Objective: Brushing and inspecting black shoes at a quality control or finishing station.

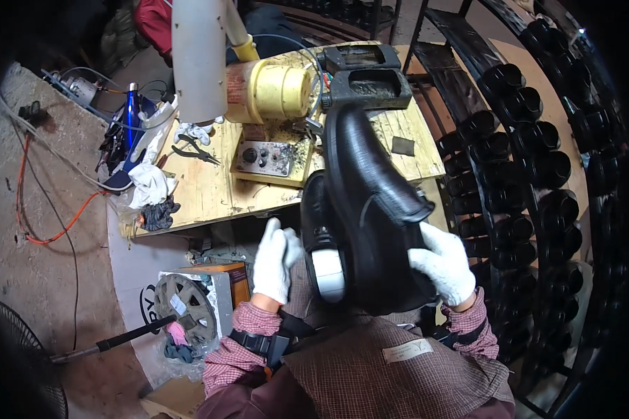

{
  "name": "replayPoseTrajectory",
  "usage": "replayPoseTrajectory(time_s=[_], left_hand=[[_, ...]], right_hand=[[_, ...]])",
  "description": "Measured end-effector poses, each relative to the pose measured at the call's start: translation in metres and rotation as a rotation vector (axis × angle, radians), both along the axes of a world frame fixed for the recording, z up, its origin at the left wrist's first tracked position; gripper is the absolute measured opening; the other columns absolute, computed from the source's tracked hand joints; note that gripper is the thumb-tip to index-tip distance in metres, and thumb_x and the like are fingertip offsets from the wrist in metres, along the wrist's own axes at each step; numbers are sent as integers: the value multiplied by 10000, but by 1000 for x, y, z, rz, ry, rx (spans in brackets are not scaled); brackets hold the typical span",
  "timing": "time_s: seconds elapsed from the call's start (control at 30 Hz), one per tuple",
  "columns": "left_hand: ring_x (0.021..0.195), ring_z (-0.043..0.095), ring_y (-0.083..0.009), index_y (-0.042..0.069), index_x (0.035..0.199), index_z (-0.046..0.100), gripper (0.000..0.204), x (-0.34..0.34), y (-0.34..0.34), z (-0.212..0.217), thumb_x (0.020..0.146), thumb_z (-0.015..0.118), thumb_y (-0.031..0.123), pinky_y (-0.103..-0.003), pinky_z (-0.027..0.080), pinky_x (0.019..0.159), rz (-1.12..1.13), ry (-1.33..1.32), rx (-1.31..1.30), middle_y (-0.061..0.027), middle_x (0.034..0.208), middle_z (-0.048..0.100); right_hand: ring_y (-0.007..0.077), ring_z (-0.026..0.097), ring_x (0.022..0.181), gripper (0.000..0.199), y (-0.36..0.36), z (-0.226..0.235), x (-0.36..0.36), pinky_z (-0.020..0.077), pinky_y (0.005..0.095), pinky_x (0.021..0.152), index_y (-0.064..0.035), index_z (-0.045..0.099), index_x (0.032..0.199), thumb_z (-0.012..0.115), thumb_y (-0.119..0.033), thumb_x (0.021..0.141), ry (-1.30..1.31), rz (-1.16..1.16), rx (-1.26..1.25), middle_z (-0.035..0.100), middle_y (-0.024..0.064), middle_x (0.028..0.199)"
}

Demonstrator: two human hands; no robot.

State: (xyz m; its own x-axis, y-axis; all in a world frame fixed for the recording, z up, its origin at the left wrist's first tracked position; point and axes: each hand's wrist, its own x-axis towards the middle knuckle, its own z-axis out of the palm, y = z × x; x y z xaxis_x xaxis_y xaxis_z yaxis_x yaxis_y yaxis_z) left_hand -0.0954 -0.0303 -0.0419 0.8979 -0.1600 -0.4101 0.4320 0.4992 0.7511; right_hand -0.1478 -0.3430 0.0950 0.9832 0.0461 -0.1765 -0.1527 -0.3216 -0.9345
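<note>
My right hand [445, 262], in a white glove, grips a black leather shoe [370, 188] by its heel end, thumb over the collar. The shoe is raised close in front of me, toe pointing away over the table edge. Beside and partly behind it is a second black shoe [319, 223] with a pale insole patch at its heel; what supports it is hidden. My left hand [276, 260], also gloved in white, is just left of that second shoe, apart from it. Its thumb and forefinger are spread and nothing shows in them.
On the yellow wooden table [210, 195] are a dial control box [265, 158], pliers [197, 149], a yellow machine [269, 91] and black trays [367, 87]. Racks of black shoes [514, 153] stand at right. A blue bottle [131, 115] and cloths [152, 183] sit left; a fan [28, 349] stands lower left.
</note>
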Motion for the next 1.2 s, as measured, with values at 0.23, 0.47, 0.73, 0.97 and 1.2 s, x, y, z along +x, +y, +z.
replayPoseTrajectory(time_s=[0.23, 0.47, 0.73, 0.97, 1.2], left_hand=[[1418, 490, -338, 35, 1621, 253, 1191, -25, -17, 77, 817, 512, 875, -452, 396, 1195, -229, -24, -187, -189, 1582, 436], [1212, 630, -421, -22, 1505, 404, 1316, 33, 15, 43, 670, 525, 987, -539, 504, 1077, -53, 23, -484, -227, 1351, 614], [1429, 455, -368, 99, 1620, 275, 1127, 94, 20, 62, 842, 410, 902, -509, 393, 1190, -115, -175, -320, -174, 1591, 418], [1422, 468, -366, 99, 1611, 303, 1069, 98, 27, 66, 878, 413, 870, -510, 399, 1187, -45, -154, -332, -171, 1588, 430], [1326, 563, -329, 100, 1543, 418, 801, 76, 47, 53, 990, 499, 673, -479, 463, 1142, 178, -67, -361, -166, 1501, 521]], right_hand=[[381, 722, 963, 650, 68, -9, 23, 565, 386, 865, -33, 502, 1507, 691, -289, 940, -317, 271, -153, 706, 241, 1109], [345, 714, 940, 565, 56, -16, 3, 552, 380, 848, 52, 552, 1432, 701, -122, 916, -413, 189, -128, 708, 226, 1086], [279, 687, 921, 579, 17, -43, -56, 539, 348, 860, 23, 576, 1436, 677, -67, 873, -77, -161, -362, 701, 212, 1060], [294, 702, 936, 568, 26, -31, -40, 553, 361, 877, 15, 601, 1412, 705, -105, 867, -180, -15, -325, 707, 218, 1112], [246, 688, 711, 818, 55, -35, -9, 572, 375, 663, -218, 477, 1521, 802, -275, 772, -420, 821, -627, 518, 169, 1482]])
